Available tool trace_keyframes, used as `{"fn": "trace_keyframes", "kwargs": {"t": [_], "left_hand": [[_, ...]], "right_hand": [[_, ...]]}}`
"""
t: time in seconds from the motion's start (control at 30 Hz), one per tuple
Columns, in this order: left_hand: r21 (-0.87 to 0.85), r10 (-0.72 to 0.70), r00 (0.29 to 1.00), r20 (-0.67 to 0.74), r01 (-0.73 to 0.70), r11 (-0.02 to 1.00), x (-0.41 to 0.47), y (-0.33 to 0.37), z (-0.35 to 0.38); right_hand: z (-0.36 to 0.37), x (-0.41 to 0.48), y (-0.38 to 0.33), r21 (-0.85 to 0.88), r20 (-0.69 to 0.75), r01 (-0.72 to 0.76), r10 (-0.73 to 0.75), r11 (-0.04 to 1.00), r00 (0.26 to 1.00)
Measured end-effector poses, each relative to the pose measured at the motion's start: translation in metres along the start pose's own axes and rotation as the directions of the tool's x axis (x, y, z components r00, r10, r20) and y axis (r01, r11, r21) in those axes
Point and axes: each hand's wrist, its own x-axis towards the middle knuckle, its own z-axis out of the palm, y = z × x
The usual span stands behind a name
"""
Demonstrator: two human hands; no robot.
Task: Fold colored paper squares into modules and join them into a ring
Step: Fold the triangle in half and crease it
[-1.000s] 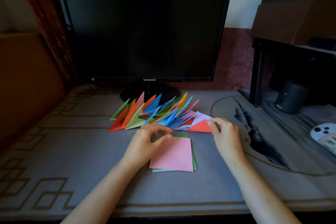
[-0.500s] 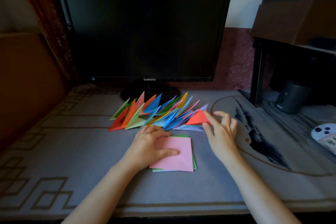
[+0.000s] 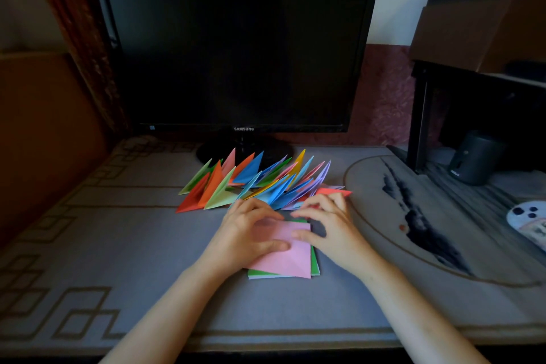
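- While nearest the camera, both bare forearms enter from bottom edge, converge on stack of paper squares lying flat on grey patterned desk mat.
- Top sheet: pink paper square, corners roughly aligned with stack; green edges showing along right and lower sides beneath it.
- Left hand: resting palm-down on left part of pink sheet, thumb laid flat across it, fingers loosely curled. Pressing only, nothing pinched. Placement much as 0.5 s ago.
- Right hand: now over top-right corner of stack, thumb tip touching pink sheet near its middle, fingers half bent and spread. Empty as far as visible. Half a second ago was further right and farther back, at red module; 1.0 s ago was gripping it.
- Red module: released, lying flat at right end of row, just beyond right fingertips. Contact with fingertips cannot be determined.
- Row of folded modules: green, orange, red, blue, yellow, pink, lilac triangles leaning against each other, directly behind stack. Left end unchanged from earlier frames.
- Behind row: black monitor, screen dark, stand base partly hidden by modules.
- Far right: dark speaker under black shelf, brown cardboard box on top.
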Motion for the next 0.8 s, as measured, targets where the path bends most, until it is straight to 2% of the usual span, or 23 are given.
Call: {"fn": "trace_keyframes", "kwargs": {"t": [0.07, 0.27, 0.37, 0.6, 0.8], "left_hand": [[-0.038, 0.01, 1.0, -0.003, -0.01, 0.999, 0.0, 0.0, 0.0], [-0.199, 0.038, 0.999, -0.007, -0.038, 0.979, 0.0, 0.008, -0.003], [-0.207, 0.03, 0.999, -0.029, -0.036, 0.978, 0.001, 0.008, -0.003], [-0.24, -0.013, 0.99, -0.143, -0.022, 0.97, 0.003, 0.004, -0.003], [-0.268, -0.072, 0.985, -0.157, 0.028, 0.963, 0.003, 0.007, -0.005]], "right_hand": [[0.002, 0.0, 0.001, -0.024, 0.048, -0.025, 0.027, 0.999, 0.999], [0.005, 0.0, -0.001, 0.001, 0.059, -0.035, 0.035, 0.999, 0.998], [0.005, 0.001, 0.0, 0.027, 0.072, -0.052, 0.05, 0.998, 0.996], [0.003, 0.0, -0.006, 0.197, 0.049, -0.094, 0.086, 0.976, 0.995], [-0.001, 0.0, -0.014, 0.349, 0.01, -0.18, 0.189, 0.92, 0.982]]}}
